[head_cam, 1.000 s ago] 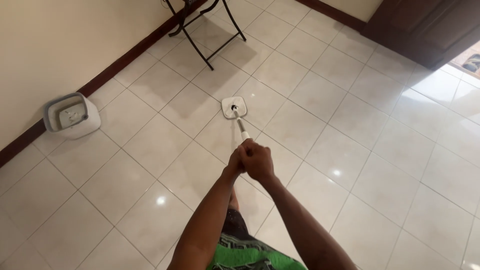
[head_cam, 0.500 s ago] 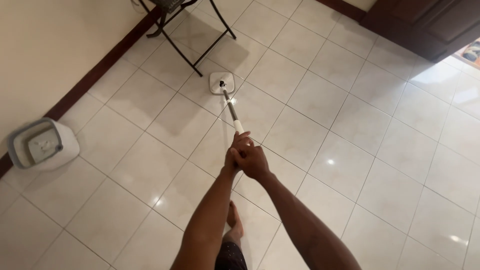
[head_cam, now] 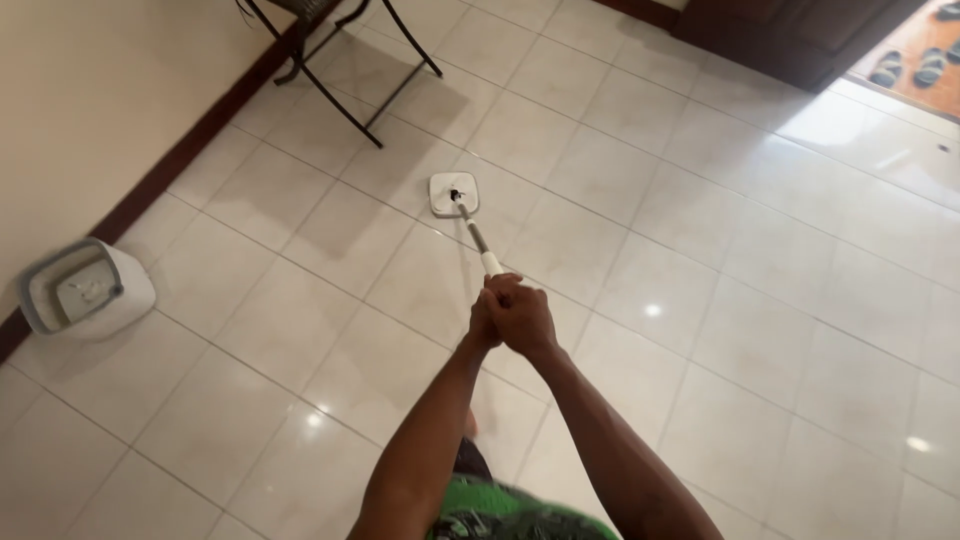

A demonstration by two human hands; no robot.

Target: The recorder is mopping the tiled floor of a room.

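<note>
Both my hands grip the upper end of a mop handle [head_cam: 478,243], a thin metal pole with a white section. My left hand [head_cam: 484,320] and my right hand [head_cam: 523,318] are clasped together around it, straight in front of me. The handle slopes down to a square white mop head [head_cam: 454,194], which lies flat on the glossy cream floor tiles [head_cam: 720,300].
A grey and white mop bucket [head_cam: 84,290] stands by the cream wall at left. A black folding chair frame [head_cam: 330,50] stands at the back left. A dark wooden door [head_cam: 790,35] is at the top right, with sandals [head_cam: 905,68] beyond it.
The mop head has been drawn back from beside the chair legs toward me, after being pushed out before. My hands stayed clasped on the handle. The view turned slightly right.
</note>
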